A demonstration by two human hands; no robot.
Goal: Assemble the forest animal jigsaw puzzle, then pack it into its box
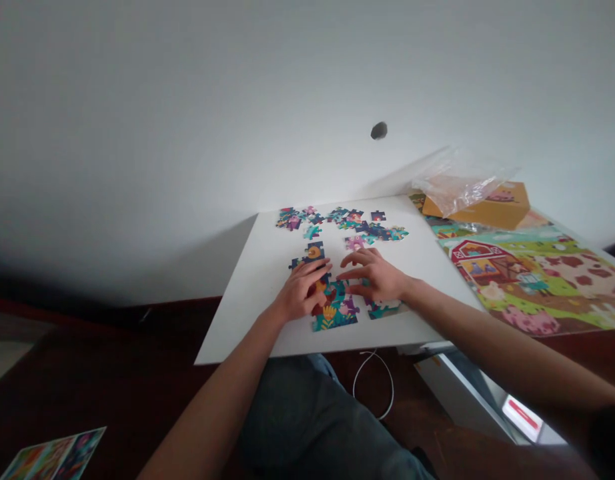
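Note:
On a white board, a joined section of jigsaw puzzle (343, 319) in dark blue, teal and orange lies near the front edge. My left hand (303, 291) rests on its left side with the fingers stretched out. Just to the right, my right hand (380, 275) hovers at or touches the puzzle, fingers spread and bent; whether a piece sits under the fingertips is hidden. A smaller joined part (382, 311) lies partly below that hand, with a narrow gap between the two sections. Beyond my right fingers is a pink puzzle piece (355, 243).
Several loose puzzle pieces (387, 233) are scattered toward the back of the white board (247, 300). To the right lies a farm picture (527, 280), with a yellow box (502, 207) and clear plastic wrap (460, 187) on it. A wall rises behind.

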